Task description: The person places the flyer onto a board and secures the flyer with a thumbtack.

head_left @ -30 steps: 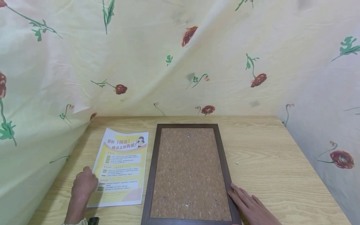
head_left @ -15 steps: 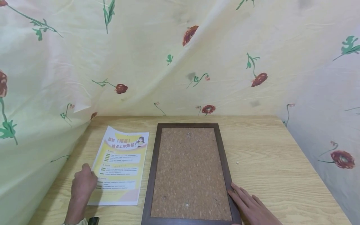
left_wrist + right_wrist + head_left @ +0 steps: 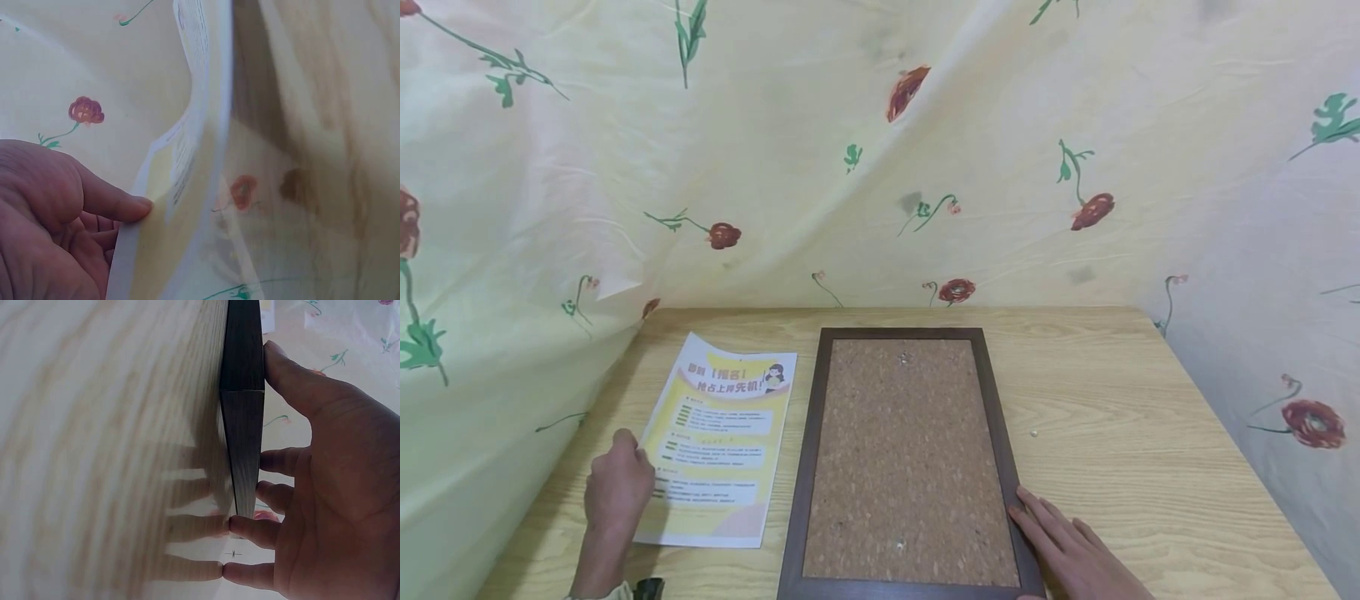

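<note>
A yellow and white printed poster [image 3: 715, 450] lies on the left of the table, its left side curled up. My left hand [image 3: 619, 483] pinches that left edge; in the left wrist view the thumb [image 3: 128, 206] presses on the sheet [image 3: 159, 250] while the other fingers are partly hidden behind it. A cork board [image 3: 917, 458] in a dark brown frame [image 3: 992, 400] lies upright-wise in the middle. My right hand [image 3: 1075, 546] rests at the frame's lower right side. In the right wrist view its extended fingers [image 3: 247, 531] touch the frame's side [image 3: 244, 450] and the tabletop.
The wood-grain table [image 3: 1135, 400] is bounded at the back and sides by a pale curtain [image 3: 775, 167] with red flowers. A tiny round shiny thing [image 3: 1033, 433] lies right of the frame. Small shiny spots show at the cork's top and bottom.
My left hand has shifted slightly up and left, and the poster has slid a little left with it, its edge curling more. The right hand and the cork board stay put.
</note>
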The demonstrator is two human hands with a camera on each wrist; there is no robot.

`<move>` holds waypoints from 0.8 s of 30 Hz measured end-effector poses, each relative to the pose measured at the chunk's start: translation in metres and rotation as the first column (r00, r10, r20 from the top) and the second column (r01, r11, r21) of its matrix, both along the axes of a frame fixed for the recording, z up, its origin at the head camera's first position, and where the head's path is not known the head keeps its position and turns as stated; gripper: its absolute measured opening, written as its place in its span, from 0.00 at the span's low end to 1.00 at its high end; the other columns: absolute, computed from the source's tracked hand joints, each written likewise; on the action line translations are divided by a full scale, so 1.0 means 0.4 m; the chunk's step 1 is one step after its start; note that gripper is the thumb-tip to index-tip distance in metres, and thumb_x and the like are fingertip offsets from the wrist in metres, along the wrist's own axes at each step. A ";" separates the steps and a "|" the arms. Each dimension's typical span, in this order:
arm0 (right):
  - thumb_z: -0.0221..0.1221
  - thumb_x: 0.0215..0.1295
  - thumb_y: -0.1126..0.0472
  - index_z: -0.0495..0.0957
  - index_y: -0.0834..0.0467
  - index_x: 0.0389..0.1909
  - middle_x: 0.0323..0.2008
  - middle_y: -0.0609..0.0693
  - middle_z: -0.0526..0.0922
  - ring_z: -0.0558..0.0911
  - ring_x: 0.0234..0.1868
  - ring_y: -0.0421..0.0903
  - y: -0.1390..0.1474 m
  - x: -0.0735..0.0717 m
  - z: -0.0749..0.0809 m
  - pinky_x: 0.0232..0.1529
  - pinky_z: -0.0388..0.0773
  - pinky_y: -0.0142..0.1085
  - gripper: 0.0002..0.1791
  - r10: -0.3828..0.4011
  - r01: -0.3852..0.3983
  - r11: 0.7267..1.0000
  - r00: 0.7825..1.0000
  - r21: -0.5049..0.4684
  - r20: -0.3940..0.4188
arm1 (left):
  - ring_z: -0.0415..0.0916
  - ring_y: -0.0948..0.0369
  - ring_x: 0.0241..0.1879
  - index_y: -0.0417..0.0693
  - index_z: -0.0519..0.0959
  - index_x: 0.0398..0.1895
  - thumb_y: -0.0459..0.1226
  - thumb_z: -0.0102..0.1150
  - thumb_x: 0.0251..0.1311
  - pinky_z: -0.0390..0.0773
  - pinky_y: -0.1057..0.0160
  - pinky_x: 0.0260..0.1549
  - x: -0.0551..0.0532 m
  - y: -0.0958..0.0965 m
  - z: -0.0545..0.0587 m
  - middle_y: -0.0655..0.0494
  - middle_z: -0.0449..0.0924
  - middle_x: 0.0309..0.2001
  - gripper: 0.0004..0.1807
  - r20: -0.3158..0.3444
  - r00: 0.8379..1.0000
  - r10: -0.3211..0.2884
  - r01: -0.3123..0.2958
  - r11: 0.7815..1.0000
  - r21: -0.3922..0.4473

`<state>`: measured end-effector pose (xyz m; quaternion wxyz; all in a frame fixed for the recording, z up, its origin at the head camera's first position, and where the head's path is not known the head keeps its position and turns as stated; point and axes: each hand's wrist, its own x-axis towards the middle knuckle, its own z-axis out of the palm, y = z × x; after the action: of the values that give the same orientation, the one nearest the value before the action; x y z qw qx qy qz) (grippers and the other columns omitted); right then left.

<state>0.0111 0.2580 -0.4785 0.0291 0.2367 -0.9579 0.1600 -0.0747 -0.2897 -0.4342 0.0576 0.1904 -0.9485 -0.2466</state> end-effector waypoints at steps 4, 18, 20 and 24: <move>0.64 0.52 0.29 0.70 0.58 0.68 0.69 0.57 0.66 0.73 0.61 0.63 0.001 -0.001 0.000 0.43 0.75 0.63 0.49 0.003 -0.003 1.000 1.000 0.003 -0.005 | 0.70 0.50 0.18 0.29 0.66 0.42 0.26 0.42 0.69 0.65 0.56 0.13 -0.001 -0.004 0.000 0.35 0.74 0.23 0.05 -0.028 1.000 0.012 -0.012 1.000 -0.008; 0.63 0.51 0.28 0.70 0.58 0.67 0.69 0.57 0.67 0.74 0.61 0.63 0.000 -0.001 0.002 0.44 0.74 0.60 0.50 0.006 -0.006 1.000 1.000 0.020 -0.002 | 0.77 0.37 0.37 0.20 0.74 0.48 0.25 0.47 0.65 0.75 0.43 0.33 -0.004 -0.009 0.016 0.24 0.76 0.42 0.14 -0.061 0.997 0.054 -0.054 0.999 -0.005; 0.63 0.51 0.27 0.70 0.58 0.68 0.69 0.58 0.67 0.73 0.61 0.63 0.001 -0.001 0.002 0.45 0.74 0.61 0.51 0.005 -0.006 1.000 1.000 0.023 0.009 | 0.76 0.38 0.37 0.20 0.74 0.49 0.26 0.46 0.66 0.75 0.44 0.33 -0.006 -0.013 0.019 0.24 0.77 0.43 0.14 -0.050 0.997 0.065 -0.064 0.998 0.014; 0.62 0.50 0.25 0.69 0.58 0.68 0.69 0.58 0.67 0.73 0.62 0.63 0.001 -0.002 0.003 0.45 0.74 0.61 0.52 0.007 -0.008 1.000 1.000 0.030 0.023 | 0.75 0.41 0.36 0.20 0.73 0.50 0.26 0.46 0.67 0.74 0.50 0.29 -0.009 -0.018 0.023 0.26 0.77 0.41 0.15 -0.026 0.996 0.087 -0.086 0.995 0.053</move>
<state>0.0104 0.2584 -0.4774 0.0140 0.2387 -0.9596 0.1481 -0.0782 -0.2970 -0.4251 0.0766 0.2292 -0.9318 -0.2708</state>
